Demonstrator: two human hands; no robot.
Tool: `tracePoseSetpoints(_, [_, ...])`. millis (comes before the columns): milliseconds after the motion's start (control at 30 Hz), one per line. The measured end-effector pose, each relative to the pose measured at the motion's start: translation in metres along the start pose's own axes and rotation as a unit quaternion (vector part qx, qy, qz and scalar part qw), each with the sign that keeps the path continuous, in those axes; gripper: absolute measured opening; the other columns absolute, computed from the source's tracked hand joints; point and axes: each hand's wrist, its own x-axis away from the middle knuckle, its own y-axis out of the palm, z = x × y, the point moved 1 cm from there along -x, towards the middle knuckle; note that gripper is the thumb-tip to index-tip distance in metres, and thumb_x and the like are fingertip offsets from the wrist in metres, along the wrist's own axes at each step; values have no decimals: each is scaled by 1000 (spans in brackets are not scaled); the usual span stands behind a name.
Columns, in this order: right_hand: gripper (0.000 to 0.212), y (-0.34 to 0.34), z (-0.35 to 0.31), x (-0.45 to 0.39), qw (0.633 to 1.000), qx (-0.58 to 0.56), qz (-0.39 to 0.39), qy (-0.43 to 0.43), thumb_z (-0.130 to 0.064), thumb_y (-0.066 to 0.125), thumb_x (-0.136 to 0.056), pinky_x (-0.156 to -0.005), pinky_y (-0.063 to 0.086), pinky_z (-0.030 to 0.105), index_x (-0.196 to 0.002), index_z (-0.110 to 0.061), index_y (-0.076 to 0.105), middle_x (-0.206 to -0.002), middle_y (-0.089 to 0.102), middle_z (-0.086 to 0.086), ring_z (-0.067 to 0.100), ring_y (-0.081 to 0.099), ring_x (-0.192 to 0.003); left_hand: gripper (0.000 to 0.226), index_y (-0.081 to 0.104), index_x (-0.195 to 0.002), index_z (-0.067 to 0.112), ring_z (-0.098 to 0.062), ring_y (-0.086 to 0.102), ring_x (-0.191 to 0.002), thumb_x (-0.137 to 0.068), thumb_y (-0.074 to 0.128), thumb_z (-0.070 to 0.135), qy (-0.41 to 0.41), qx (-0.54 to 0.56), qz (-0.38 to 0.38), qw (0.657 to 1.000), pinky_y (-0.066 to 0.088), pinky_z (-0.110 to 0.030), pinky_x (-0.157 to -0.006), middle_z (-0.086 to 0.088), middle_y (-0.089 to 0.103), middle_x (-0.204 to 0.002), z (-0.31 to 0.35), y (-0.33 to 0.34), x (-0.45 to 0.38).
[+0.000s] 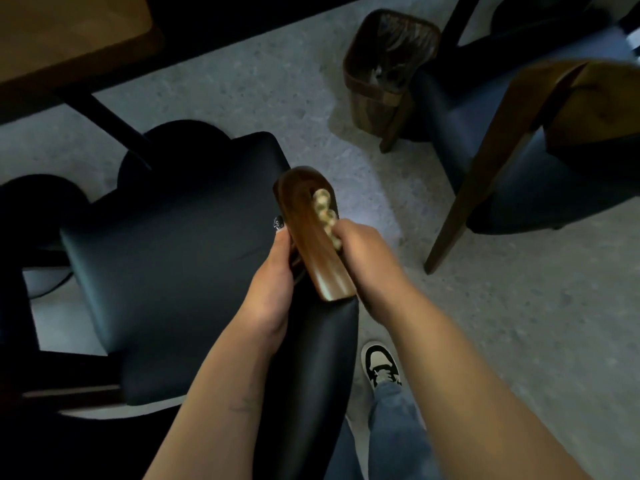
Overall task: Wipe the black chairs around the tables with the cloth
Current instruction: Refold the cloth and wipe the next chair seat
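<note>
My left hand (273,271) grips chair (180,258) armrest (311,233) | right hand (367,258) presses cloth (327,216) onto armrest | no writing legible

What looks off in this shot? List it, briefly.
No cloth shows, though both the left hand and the right hand grip the wooden top rail of the black chair. A row of pale bead-like knobs sits along the rail; what they are is unclear. Nothing looks spilled or broken.

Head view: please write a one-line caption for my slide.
Both hands, left and right, grip the wooden back rail of a black chair.
</note>
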Motion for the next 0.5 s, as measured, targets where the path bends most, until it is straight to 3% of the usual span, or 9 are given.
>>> tracePoseSetpoints(100, [27,0,-6,-20,999,25,-20,31,-28,45,-91,-58,38,30,-75,-14,62,-75,62,7,20,57,-69,55,78,-99,18,-24,70,-102,-98,39,56,-4,3,-4,1000,47,-45,-101,-11,73,-108,0,1,1])
tracePoseSetpoints(167, [30,3,-7,-18,998,56,-15,2,-25,43,-93,-59,39,31,-84,-6,64,-83,65,14,25,59,-75,54,77,-102,17,-25,69,-103,-98,40,56,-3,5,-2,1000,46,-46,-103,-11,73,-108,1,1,1])
tracePoseSetpoints(233, [29,3,-6,-1,998,23,-3,-55,-18,43,-94,-60,37,32,-77,-1,60,-79,61,16,25,54,-71,55,74,-108,15,-26,68,-106,-98,40,56,-2,1,-3,1000,44,-47,-105,-12,72,-110,1,2,2])
tracePoseSetpoints(333, [25,-5,0,36,991,-89,-1,-99,-22,40,-86,-58,37,33,-70,-7,51,-69,50,6,17,46,-65,58,72,-113,15,-27,67,-107,-97,38,59,-8,-13,-12,1000,45,-48,-104,-12,72,-111,2,1,3])
tracePoseSetpoints(400, [23,-7,7,55,983,-129,-12,-132,-23,39,-82,-55,37,26,-69,-10,51,-65,47,-1,13,43,-62,58,72,-112,16,-26,68,-104,-97,38,60,-10,-14,-17,1000,47,-47,-102,-11,73,-109,2,1,4])
tracePoseSetpoints(500, [28,-1,20,54,980,-170,36,-95,-19,41,-88,-49,33,15,-67,-5,53,-60,45,-8,3,39,-56,57,75,-106,17,-24,70,-102,-97,38,60,-4,-12,-16,1000,48,-44,-101,-10,74,-107,4,2,4])
